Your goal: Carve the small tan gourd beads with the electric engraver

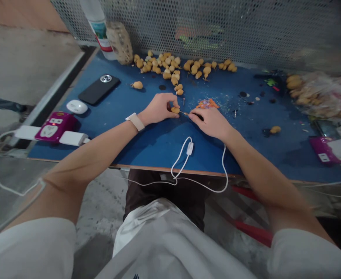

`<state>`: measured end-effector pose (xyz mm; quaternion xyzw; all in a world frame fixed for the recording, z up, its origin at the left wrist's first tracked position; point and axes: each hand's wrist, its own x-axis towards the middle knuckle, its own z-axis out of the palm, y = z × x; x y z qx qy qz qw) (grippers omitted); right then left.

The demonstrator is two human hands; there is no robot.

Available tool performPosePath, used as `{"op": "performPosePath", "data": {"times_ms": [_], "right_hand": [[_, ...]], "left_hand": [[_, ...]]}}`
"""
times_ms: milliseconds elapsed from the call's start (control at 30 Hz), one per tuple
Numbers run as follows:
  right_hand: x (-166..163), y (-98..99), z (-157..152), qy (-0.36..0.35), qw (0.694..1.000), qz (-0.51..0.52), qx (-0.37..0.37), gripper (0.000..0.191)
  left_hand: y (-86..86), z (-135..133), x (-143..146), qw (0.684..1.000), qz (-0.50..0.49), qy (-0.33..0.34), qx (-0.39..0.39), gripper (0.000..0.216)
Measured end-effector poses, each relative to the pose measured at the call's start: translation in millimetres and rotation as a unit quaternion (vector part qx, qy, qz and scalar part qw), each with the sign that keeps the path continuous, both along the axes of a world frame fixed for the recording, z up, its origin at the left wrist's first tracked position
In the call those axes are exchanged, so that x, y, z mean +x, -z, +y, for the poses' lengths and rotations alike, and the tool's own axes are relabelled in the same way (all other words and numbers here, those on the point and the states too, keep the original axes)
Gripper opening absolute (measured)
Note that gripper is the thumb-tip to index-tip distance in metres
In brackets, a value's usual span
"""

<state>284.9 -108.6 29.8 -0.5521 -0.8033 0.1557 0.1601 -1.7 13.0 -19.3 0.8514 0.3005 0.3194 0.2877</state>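
My left hand point(162, 107) pinches a small tan gourd point(175, 110) between thumb and fingers, just above the blue tabletop. Closed round a slim tool point(184, 113) with a thin metal tip, my right hand point(209, 122) points it left, at the end of the gourd. Most of the tool's handle is hidden in the fingers. A white cord point(224, 166) with an inline switch point(190, 148) passes up under my right wrist; whether it joins the tool is hidden. Behind my right hand lies a small orange patterned piece point(207, 104) among pale crumbs.
Many small gourds point(167, 64) lie along the perforated metal screen point(246, 35). At left are a phone point(99, 90), a white case point(76, 106), a purple power adapter point(54, 127) and a bottle point(102, 37). A plastic bag point(323, 93) and another adapter point(321, 151) stand right.
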Motion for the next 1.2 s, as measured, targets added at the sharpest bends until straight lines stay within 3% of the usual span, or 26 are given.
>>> {"op": "performPosePath", "data": {"times_ms": [633,1200], "right_hand": [[0,-1.9,0,-0.001,1.0,-0.002,-0.009,0.054],[-2,-1.8,0,0.011,1.0,-0.022,-0.005,0.055]], "left_hand": [[-0.9,-1,2,1.0,-0.007,-0.001,0.008,0.03],[-12.3,-10,2,0.999,0.036,-0.022,-0.005,0.031]]}}
